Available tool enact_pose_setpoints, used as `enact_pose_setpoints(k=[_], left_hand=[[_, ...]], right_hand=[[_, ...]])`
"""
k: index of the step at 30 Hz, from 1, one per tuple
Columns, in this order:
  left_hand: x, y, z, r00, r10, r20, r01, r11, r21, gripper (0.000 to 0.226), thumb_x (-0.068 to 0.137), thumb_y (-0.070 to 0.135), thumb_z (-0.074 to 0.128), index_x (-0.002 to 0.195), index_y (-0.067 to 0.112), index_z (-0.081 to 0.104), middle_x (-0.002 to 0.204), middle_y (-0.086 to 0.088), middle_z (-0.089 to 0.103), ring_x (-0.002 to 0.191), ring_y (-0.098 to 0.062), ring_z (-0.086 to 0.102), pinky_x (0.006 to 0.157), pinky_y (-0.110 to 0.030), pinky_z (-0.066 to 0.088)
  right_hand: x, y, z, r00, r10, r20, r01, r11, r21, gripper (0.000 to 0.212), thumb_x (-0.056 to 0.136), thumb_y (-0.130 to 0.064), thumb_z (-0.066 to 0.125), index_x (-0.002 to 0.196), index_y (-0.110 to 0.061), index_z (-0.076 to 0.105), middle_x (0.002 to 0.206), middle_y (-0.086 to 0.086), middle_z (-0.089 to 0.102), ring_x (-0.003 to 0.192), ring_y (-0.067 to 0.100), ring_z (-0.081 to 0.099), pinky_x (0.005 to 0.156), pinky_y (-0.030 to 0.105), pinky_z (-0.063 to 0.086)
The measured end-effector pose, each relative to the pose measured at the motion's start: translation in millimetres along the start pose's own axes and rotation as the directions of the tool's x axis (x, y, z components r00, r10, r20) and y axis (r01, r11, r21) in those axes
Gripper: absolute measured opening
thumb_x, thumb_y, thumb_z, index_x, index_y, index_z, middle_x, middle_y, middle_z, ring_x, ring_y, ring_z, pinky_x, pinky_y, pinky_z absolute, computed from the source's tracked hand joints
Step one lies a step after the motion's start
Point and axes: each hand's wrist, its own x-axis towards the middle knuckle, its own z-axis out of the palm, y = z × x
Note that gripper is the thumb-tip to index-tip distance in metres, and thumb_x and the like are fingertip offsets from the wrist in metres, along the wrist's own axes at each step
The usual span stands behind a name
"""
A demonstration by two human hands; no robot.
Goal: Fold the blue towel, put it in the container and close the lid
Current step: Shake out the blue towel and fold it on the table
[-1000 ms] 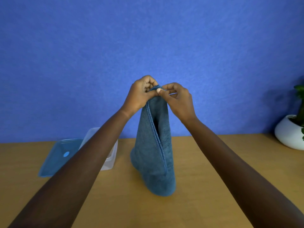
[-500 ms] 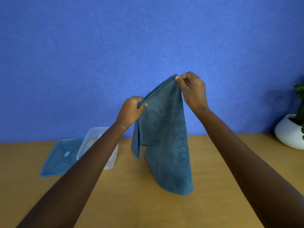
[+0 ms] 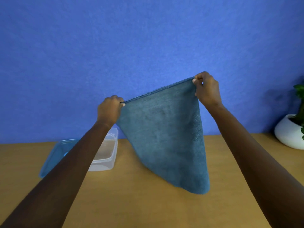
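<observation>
The blue towel [image 3: 166, 139] hung in the air above the worktop [image 3: 131, 195], stretched wide between the two hands — half a second earlier it had drooped as a narrower sheet with one flap folded behind, and a second earlier both hands had met at a single pinched peak. Now its stitched top hem ran taut and slanted, lower at the left, higher at the right. Below that edge the cloth tapered to a rounded bottom corner that reached down to the wood or just above it; which, I could not tell. The fabric looked plush and matte, a dusty teal-blue.

The left hand [image 3: 109, 109] was closed on the lower corner, fingers curled over the hem; the right hand [image 3: 207, 89] pinched the raised corner in the same closed grip.

Behind the left forearm sat the container [image 3: 107, 153] — a clear, rounded-rectangle plastic tub, open. Touching its left side lay the translucent blue lid [image 3: 54, 155], flat on the worktop. At the far right stood a smooth white pot [image 3: 287, 134] with green leaves, against a textured blue wall [image 3: 148, 38].
</observation>
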Motion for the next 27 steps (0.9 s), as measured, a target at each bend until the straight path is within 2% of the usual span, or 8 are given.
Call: enact_pose_setpoints(k=[3,5,10,16,20,22,24,27], left_hand=[[8,5,-2,1.000,-0.003,-0.012,0.004,0.996,0.093,0.024,0.096,0.011,0.041,0.112,0.004,0.057,0.118,-0.021,0.056,0.102,-0.043,0.059,0.081,-0.046,0.047],[15,9,-3,1.000,-0.028,-0.004,0.028,0.994,0.104,0.027,0.094,0.004,0.038,0.117,0.002,0.052,0.123,-0.024,0.053,0.101,-0.047,0.059,0.082,-0.047,0.046],[32,15,-9,0.998,-0.049,-0.042,0.052,0.997,0.065,0.031,0.094,-0.004,0.034,0.123,-0.002,0.046,0.130,-0.026,0.047,0.108,-0.047,0.053,0.088,-0.053,0.042],[32,15,-20,0.977,0.030,-0.210,-0.021,0.999,0.047,0.030,0.097,0.014,0.037,0.117,-0.002,0.053,0.125,-0.024,0.053,0.108,-0.042,0.053,0.086,-0.051,0.041],[10,4,-14,0.960,0.120,-0.253,-0.106,0.992,0.067,0.025,0.084,0.019,0.051,0.095,0.002,0.065,0.092,-0.026,0.067,0.093,-0.039,0.058,0.074,-0.044,0.046],[-1,-5,-8,0.984,0.107,-0.140,-0.114,0.992,-0.045,0.023,0.079,0.021,0.055,0.086,0.002,0.067,0.076,-0.025,0.063,0.081,-0.035,0.058,0.067,-0.039,0.046],[-8,-17,-2,0.990,0.085,0.115,-0.063,0.980,-0.189,0.015,0.078,0.015,0.064,0.085,0.002,0.068,0.068,-0.014,0.057,0.071,-0.024,0.053,0.066,-0.030,0.040],[-19,-28,0,0.835,0.117,0.537,0.084,0.938,-0.335,0.015,0.071,0.020,0.064,0.079,0.007,0.068,0.064,-0.003,0.056,0.066,-0.013,0.049,0.063,-0.022,0.039]], right_hand=[[6,5,6,0.985,0.152,0.085,-0.164,0.975,0.152,0.017,0.098,-0.004,0.036,0.083,-0.010,0.042,0.075,-0.003,0.047,0.031,-0.002,0.055,0.041,0.011,0.047],[10,7,12,0.958,0.250,0.143,-0.285,0.893,0.347,0.029,0.099,-0.003,0.035,0.074,-0.017,0.039,0.085,0.002,0.046,0.043,0.006,0.062,0.046,0.012,0.053],[13,10,25,0.940,0.302,0.160,-0.339,0.764,0.550,0.031,0.101,-0.005,0.033,0.072,-0.018,0.035,0.083,0.001,0.042,0.077,0.025,0.061,0.088,0.033,0.054],[5,18,19,0.973,0.195,0.128,-0.232,0.756,0.612,0.032,0.101,-0.003,0.031,0.074,-0.020,0.034,0.077,-0.003,0.039,0.060,-0.001,0.067,0.074,0.019,0.053],[-7,35,12,0.967,0.187,0.174,-0.252,0.804,0.539,0.030,0.100,-0.006,0.036,0.074,-0.020,0.037,0.074,-0.001,0.040,0.050,-0.004,0.066,0.060,0.015,0.052],[-16,46,8,0.953,0.205,0.222,-0.286,0.851,0.440,0.029,0.099,-0.008,0.040,0.073,-0.022,0.041,0.073,-0.002,0.045,0.044,-0.005,0.063,0.049,0.014,0.046],[-26,56,5,0.930,0.242,0.277,-0.328,0.888,0.324,0.029,0.097,-0.009,0.043,0.070,-0.022,0.043,0.069,-0.002,0.046,0.038,-0.006,0.057,0.047,0.019,0.037],[-41,69,-2,0.867,0.273,0.416,-0.374,0.909,0.183,0.030,0.095,-0.008,0.047,0.068,-0.021,0.046,0.066,0.001,0.046,0.039,-0.005,0.053,0.052,0.022,0.029]])
